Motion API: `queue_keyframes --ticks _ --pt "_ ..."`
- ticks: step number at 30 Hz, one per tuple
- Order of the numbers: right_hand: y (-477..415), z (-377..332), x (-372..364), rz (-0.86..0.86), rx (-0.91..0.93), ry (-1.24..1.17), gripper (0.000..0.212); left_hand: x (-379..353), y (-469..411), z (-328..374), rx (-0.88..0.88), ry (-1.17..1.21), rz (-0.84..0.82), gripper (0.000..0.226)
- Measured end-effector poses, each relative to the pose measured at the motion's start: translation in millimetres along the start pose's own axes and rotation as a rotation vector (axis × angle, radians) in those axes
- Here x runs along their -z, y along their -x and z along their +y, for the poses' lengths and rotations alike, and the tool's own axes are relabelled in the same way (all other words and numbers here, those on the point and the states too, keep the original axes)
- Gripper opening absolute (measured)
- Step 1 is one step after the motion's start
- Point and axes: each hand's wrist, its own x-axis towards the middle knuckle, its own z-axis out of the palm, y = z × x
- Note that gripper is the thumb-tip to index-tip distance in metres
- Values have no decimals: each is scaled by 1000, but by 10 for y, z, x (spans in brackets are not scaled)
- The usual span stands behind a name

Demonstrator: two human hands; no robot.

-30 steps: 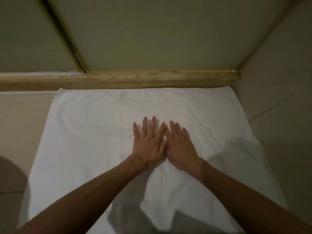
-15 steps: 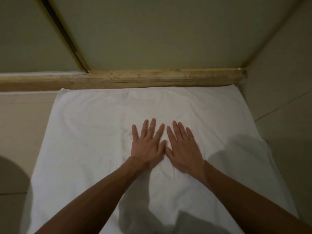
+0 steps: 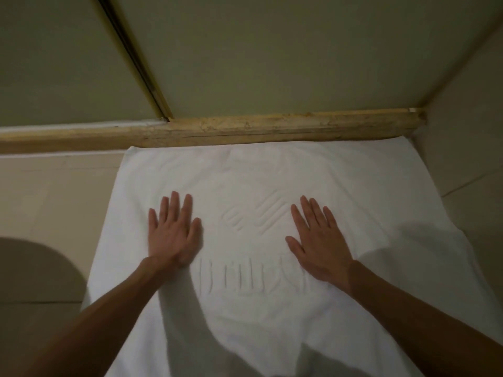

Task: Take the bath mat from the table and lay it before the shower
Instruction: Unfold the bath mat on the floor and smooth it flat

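The white bath mat [image 3: 245, 180] lies spread flat on the tiled floor, its far edge against the stone threshold [image 3: 245, 130] of the shower. An embossed pattern shows in its middle. My left hand [image 3: 172, 232] presses flat on the mat left of the pattern, fingers straight. My right hand [image 3: 317, 238] presses flat on the right side, fingers straight too. Both hands hold nothing.
Beyond the threshold stand the glass shower panels with a metal frame strip [image 3: 136, 58]. A wall [image 3: 462, 131] rises close on the right of the mat. Beige floor tiles [image 3: 54, 200] extend to the left, with a rounded shadow at lower left.
My hands were side by side and touching at the mat's middle; they have slid apart, left hand leftward and right hand rightward, uncovering the embossed pattern.
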Motion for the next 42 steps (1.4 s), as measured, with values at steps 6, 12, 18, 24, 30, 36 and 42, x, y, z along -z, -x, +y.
queue_keyframes --ticks 6,12,18,24,30,36,42 --pt "-6 -4 14 0 -2 1 71 54 -47 -529 130 -17 -8 73" --pt "0 -8 32 -1 6 -24 71 93 4 -945 254 -19 -26 78" --pt "-5 2 12 -9 4 -21 71 132 5 -931 251 -29 -35 79" --pt "-11 6 8 -28 18 -4 73 225 111 -456 178 5 -31 77" --pt "212 -105 112 -26 19 -66 72 220 554 541 -37 24 -94 77" --pt "843 -375 141 -43 20 -191 70 73 1113 1169 -393 -46 -48 64" --pt "1104 -499 34 -85 18 -102 68 -198 1426 1404 -460 -44 -134 68"
